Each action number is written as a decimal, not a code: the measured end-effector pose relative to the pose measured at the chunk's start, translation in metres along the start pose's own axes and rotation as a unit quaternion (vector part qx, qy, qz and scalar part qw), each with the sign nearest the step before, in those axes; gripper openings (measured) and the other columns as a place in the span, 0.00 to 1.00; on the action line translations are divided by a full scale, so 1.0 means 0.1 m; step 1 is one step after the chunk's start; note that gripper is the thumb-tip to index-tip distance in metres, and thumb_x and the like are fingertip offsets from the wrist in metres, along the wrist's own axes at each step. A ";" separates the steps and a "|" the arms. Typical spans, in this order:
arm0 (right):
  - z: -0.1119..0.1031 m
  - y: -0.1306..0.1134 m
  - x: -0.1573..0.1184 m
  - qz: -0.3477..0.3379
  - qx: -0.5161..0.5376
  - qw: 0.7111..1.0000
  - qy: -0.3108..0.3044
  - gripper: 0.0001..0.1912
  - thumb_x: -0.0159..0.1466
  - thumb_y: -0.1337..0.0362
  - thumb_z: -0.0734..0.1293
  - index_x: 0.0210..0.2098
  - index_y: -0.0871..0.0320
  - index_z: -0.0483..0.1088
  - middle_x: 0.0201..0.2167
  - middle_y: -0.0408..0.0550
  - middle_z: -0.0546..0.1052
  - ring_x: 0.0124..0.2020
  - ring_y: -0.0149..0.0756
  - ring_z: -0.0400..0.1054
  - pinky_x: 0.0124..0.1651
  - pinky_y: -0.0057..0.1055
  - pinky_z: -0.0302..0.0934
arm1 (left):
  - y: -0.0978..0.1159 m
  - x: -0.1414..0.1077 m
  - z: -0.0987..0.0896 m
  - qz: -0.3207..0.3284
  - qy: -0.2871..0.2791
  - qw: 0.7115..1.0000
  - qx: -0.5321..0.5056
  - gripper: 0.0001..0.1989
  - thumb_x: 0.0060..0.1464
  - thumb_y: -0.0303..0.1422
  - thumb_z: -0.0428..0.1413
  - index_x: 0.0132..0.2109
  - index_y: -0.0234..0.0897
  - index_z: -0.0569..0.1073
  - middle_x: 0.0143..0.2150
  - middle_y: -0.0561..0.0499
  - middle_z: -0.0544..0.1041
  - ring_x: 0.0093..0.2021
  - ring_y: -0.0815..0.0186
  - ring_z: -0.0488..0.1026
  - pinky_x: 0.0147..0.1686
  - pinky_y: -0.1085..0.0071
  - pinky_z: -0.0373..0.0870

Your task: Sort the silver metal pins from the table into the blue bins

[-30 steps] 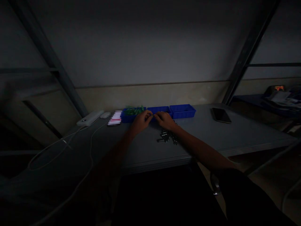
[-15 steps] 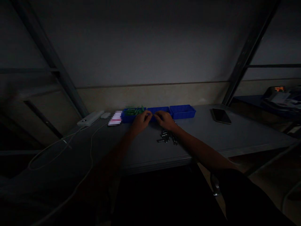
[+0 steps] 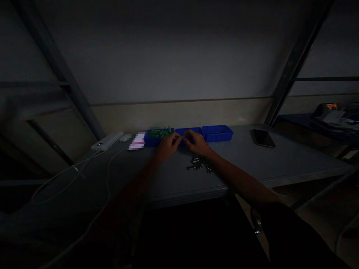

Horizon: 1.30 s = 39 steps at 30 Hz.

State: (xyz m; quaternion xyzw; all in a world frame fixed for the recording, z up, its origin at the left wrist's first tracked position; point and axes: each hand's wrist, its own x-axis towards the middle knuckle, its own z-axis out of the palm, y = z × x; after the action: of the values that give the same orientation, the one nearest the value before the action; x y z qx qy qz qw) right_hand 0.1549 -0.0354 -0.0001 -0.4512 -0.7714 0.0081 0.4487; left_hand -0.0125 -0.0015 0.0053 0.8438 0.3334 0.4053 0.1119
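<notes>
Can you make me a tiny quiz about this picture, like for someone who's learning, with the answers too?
1. How many blue trays stand in a row?
2. True or false: the pile of metal parts lies to the left of both hands.
3. Which tray shows the green pieces? A) left B) middle C) right

Key: 1. Three. 2. False: the pile of metal parts lies on the table, nearer the right hand. 3. A.

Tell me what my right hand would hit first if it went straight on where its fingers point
Your right hand would probably meet what looks like a small greyish piece at your bare left hand, then that hand; the piece's shape and depth are unclear.
</notes>
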 end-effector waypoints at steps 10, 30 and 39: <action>0.02 0.00 0.03 0.011 -0.016 1.000 -0.008 0.12 0.64 0.61 0.58 0.33 0.61 0.69 0.28 0.47 0.73 0.29 0.30 0.65 0.34 0.26 0.55 | 0.00 -0.01 -0.01 0.006 0.004 1.000 -0.027 0.11 0.54 0.37 0.50 0.43 0.37 0.67 0.25 0.55 0.69 0.24 0.70 0.68 0.27 0.73 0.64; -0.02 -0.02 0.02 -0.001 -0.006 1.000 -0.029 0.09 0.63 0.64 0.59 0.41 0.60 0.66 0.28 0.45 0.73 0.28 0.30 0.65 0.34 0.26 0.56 | 0.03 0.01 -0.02 -0.007 -0.022 1.000 0.014 0.13 0.59 0.35 0.41 0.34 0.36 0.67 0.26 0.52 0.71 0.28 0.66 0.70 0.33 0.69 0.65; 0.00 -0.01 0.04 0.020 -0.006 0.999 -0.028 0.12 0.65 0.61 0.57 0.34 0.61 0.69 0.30 0.48 0.74 0.31 0.31 0.66 0.35 0.26 0.56 | 0.00 0.00 0.01 0.001 -0.012 1.000 -0.012 0.11 0.54 0.36 0.49 0.43 0.36 0.67 0.25 0.53 0.70 0.26 0.67 0.69 0.28 0.72 0.64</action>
State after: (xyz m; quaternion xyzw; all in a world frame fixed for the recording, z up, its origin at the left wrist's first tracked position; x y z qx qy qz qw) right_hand 0.1536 -0.0331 0.0027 -0.4690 -0.7743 0.0248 0.4241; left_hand -0.0117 -0.0014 0.0042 0.8474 0.3265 0.3996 0.1253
